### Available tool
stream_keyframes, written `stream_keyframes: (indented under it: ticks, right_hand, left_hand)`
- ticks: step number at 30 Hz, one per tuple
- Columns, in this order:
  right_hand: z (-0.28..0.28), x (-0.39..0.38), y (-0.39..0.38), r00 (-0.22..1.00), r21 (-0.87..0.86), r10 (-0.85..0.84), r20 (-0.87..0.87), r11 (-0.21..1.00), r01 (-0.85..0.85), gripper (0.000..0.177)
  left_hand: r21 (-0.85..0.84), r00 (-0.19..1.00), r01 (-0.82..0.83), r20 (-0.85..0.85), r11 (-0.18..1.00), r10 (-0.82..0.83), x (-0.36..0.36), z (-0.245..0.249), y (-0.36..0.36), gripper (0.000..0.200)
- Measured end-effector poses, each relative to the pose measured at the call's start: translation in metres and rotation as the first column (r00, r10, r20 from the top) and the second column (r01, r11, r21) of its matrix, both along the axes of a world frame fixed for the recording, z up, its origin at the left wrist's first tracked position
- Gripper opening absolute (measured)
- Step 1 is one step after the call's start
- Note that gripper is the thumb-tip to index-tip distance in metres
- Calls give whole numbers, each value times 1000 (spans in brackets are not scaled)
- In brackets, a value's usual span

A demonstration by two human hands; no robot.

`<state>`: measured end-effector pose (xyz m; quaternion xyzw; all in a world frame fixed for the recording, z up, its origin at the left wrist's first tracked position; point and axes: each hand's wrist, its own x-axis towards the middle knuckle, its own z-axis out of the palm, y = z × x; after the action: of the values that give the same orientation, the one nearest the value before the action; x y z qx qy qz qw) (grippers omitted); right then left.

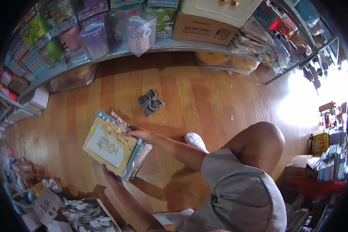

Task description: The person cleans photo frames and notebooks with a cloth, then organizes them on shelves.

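Both hands hold a stack of flat plastic-wrapped packs point(112, 145) tilted above the wooden floor. Its top piece resembles a cream picture frame with gold flower shapes, lettering and a heart on a white middle. Teal and pink layers show beneath it. My right hand point(138, 133) grips the far right edge, with its thumb over the top. My left hand point(111, 176) is closed around the near edge, its fingers partly hidden underneath. Beyond the stack, a crumpled dark grey cloth point(150, 102) lies on the floor.
A low shelf point(162, 47) holds patterned boxes, bead-filled containers point(138, 36) and a cardboard box point(205, 29). Plastic-wrapped goods point(228, 62) sit beneath it. A box of small packets point(91, 214) stands at lower left. Stacked goods point(330, 164) line the right. My bent knee point(259, 141) is close by.
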<state>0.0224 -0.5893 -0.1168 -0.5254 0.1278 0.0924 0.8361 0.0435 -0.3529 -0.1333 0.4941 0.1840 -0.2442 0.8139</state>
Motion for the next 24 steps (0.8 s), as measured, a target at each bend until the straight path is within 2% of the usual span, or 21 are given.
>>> stream_keyframes:
  ticks: [2, 3, 4, 6, 7, 9, 10, 12, 14, 16, 17, 19, 20, 22, 24]
  right_hand:
    - [11, -6, -1, 977, -129, 17, -212, 991, -45, 88]
    - [21, -12, -5, 979, -37, 69, -194, 996, -77, 95]
    - [16, -15, -4, 978, -36, 58, -201, 997, -67, 95]
    - [9, -22, 4, 993, -35, 3, -116, 999, -7, 96]
    - [19, -29, 6, 990, -25, -23, -142, 1000, 19, 96]
    - [22, -31, 9, 987, -13, -23, -157, 1000, 21, 95]
    - [25, -33, 11, 986, 5, -27, -162, 1000, 28, 93]
    - [42, -37, 14, 985, 43, -37, -168, 998, 45, 91]
    - [55, -41, 16, 986, 75, -56, -160, 995, 68, 89]
    - [48, -44, 19, 957, 54, 0, -290, 998, 16, 84]
    - [46, -48, 22, 964, 46, -30, -265, 998, 43, 84]
    - [51, -62, 23, 945, 167, 52, -323, 986, 3, 82]
    - [60, -70, 26, 954, 148, 17, -299, 989, 29, 82]
    - [85, -93, 36, 957, 73, -162, -242, 980, 184, 80]
    - [101, -116, 42, 943, 18, -281, -177, 957, 288, 79]
  left_hand:
    - [-82, 999, 18, 34, 996, -15, 0, -9, 5, 63]
    - [28, 999, -33, -22, 999, 34, -1, -6, 5, 63]
    - [28, 999, -22, -30, 999, 23, 0, -10, 8, 63]
    - [-86, 992, 76, 107, 993, -67, 0, -18, 17, 62]
    - [-87, 992, 79, 100, 993, -70, 0, -18, 20, 62]
    - [-120, 983, 180, 53, 976, -175, 2, -13, 23, 60]
    - [-123, 981, 191, 56, 974, -185, 2, -8, 23, 60]
    - [-107, 981, 147, -109, 983, -159, -1, 6, 18, 57]
    - [-121, 970, 204, -111, 971, -217, -1, 19, 19, 58]
    - [-112, 950, 265, -140, 958, -279, -1, 24, 23, 60]
    - [-92, 942, 289, -151, 953, -300, -2, 24, 25, 61]
    - [-110, 947, 269, -152, 957, -284, -6, 20, 28, 60]
    - [-121, 941, 301, -121, 946, -315, -9, 25, 23, 60]
    - [-157, 945, 288, -112, 944, -307, -21, 38, 21, 60]
    - [-198, 926, 354, -61, 914, -372, -22, 32, 16, 60]
